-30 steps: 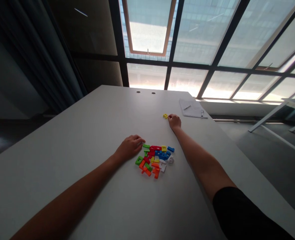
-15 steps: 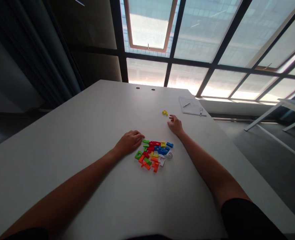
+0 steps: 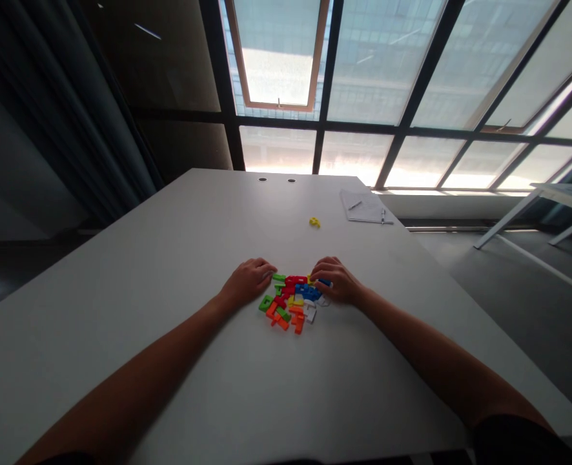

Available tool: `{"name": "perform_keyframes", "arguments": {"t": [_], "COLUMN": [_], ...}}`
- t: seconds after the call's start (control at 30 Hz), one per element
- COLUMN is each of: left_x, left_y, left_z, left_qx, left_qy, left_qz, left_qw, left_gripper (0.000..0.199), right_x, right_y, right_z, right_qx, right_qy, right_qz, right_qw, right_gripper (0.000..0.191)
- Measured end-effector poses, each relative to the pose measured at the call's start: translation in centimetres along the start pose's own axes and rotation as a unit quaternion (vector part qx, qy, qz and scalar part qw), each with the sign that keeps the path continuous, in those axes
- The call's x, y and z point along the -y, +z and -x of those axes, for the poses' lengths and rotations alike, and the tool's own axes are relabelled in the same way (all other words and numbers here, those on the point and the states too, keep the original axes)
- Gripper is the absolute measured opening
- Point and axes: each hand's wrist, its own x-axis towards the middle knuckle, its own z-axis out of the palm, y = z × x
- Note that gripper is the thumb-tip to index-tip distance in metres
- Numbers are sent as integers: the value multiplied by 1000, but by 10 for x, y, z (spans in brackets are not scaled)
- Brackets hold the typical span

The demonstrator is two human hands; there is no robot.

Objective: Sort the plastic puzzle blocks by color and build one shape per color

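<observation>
Palms down, the left hand (image 3: 247,282) and right hand (image 3: 335,281) rest on the tabletop (image 3: 170,271), one on either side of a heap of plastic puzzle pieces (image 3: 293,302). The left hand is loosely curled and appears empty, its fingertips just beside a green piece (image 3: 279,278) at the heap's upper left edge. The right hand cups the heap's upper right edge, its fingers (image 3: 325,271) over a blue piece (image 3: 323,282); whether it grips that piece, I cannot tell. Red, blue, green, orange, yellow and white pieces lie jumbled in the heap, some overlapping. Beyond the heap, a small yellow piece (image 3: 314,222) lies alone, well apart. Farther beyond and to the right are papers (image 3: 365,208) with a pen (image 3: 355,205) on them. Past the heap's far side stands a tall gridded window (image 3: 363,84); a dark curtain (image 3: 97,110) hangs far to its left.
</observation>
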Motion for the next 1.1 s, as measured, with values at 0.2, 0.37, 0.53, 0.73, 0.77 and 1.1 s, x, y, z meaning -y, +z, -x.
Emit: {"name": "perform_keyframes", "arguments": {"t": [0.2, 0.37, 0.53, 0.73, 0.77, 1.1], "left_x": [1, -3, -5, -4, -4, -5], "left_y": [0, 0, -1, -1, -2, -3], "left_z": [-1, -3, -4, -3, -3, -4], "left_qx": [7, -1, 1, 9, 9, 17], "left_qy": [2, 0, -8, -10, -9, -17], "left_qz": [-8, -25, -24, -15, -13, -10], "left_qw": [1000, 1000, 1000, 1000, 1000, 1000], "left_gripper": [31, 30, 29, 28, 28, 28], "right_x": [-23, -53, -74, -90, -93, -106], "right_y": [1, -2, 7, 19, 21, 29], "right_z": [-4, -15, -40, -80, -85, -104], "right_qx": [-33, -10, 12, 60, 61, 39], "right_qy": [134, 224, 252, 291, 300, 338], "right_qz": [89, 150, 188, 221, 225, 243], "right_qw": [986, 963, 949, 929, 925, 908], "right_gripper": [46, 44, 47, 53, 54, 60]}}
